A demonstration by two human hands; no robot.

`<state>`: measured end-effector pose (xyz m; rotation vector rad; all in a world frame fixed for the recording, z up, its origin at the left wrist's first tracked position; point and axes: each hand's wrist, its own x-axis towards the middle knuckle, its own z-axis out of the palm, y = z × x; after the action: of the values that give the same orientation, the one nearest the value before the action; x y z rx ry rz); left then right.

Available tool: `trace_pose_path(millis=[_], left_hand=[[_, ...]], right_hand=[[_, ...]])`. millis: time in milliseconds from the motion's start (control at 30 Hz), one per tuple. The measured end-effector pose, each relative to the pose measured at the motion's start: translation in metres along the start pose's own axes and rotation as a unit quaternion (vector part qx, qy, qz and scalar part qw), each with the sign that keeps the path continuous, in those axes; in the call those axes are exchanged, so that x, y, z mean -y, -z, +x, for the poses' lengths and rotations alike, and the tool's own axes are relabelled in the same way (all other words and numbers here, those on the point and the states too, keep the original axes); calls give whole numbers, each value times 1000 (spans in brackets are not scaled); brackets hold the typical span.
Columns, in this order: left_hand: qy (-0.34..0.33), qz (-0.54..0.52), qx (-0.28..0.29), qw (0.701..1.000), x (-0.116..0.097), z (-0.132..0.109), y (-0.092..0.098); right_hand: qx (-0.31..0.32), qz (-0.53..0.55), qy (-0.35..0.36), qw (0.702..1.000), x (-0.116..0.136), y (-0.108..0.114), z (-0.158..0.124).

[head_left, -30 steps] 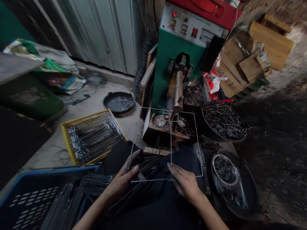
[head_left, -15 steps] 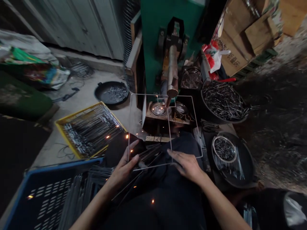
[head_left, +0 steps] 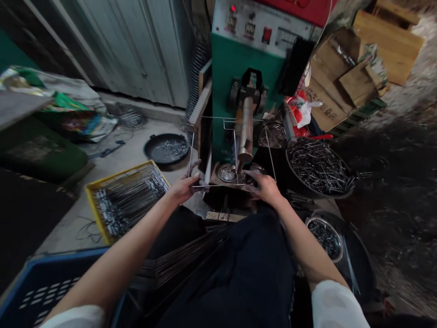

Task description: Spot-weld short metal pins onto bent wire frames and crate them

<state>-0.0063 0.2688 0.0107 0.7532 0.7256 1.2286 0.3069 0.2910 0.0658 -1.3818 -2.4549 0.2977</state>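
I have lifted the thin rectangular wire frame (head_left: 232, 150) off my lap to the green welding machine's (head_left: 246, 64) electrode arm (head_left: 246, 130). My left hand (head_left: 182, 187) and right hand (head_left: 262, 186) each pinch its near edge: 1 frame, 2 hands, 1 yellow crate of rods (head_left: 124, 198).

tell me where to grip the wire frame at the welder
Grip the wire frame by its near bar, one of the hands at each corner, coming from the seat side: left hand, right hand. The far end tilts up by the welder arm.
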Motion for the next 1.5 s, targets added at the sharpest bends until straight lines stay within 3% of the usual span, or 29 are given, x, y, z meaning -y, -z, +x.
trace_pose_path(millis=[233,467,733,967,1033,1100,1167,1233,1367,1433,1500], left_hand=[[-18,5,-23,1000,-9,21,3],[-22,15,-29,999,-19,22,0],[-17,7,-29,999,-22,24,-3],[-8,8,-10,1000,-14,28,8],[-12,12,-12,1000,-13,29,9],[-21,16,-19,999,-15,30,7],[-26,14,-17,999,-17,32,4],[-26,10,-7,1000,-18,32,2],[-30,12,7,999,-12,11,-3],[-23,24,1,999,-4,-18,-5],[-16,65,-41,997,6,-61,-6]], right_hand=[[-15,54,34,998,-21,1,27],[48,70,101,991,-23,3,41],[60,41,84,994,-20,8,43],[47,43,76,995,-20,4,41],[17,53,71,996,-22,4,39],[-55,38,37,997,-28,6,34],[-142,0,-44,989,-38,10,29],[-187,-15,-136,973,-50,16,25],[-152,124,-236,952,-61,26,11],[-127,216,-238,938,-55,22,-10],[-86,279,-229,928,-41,10,-48]])
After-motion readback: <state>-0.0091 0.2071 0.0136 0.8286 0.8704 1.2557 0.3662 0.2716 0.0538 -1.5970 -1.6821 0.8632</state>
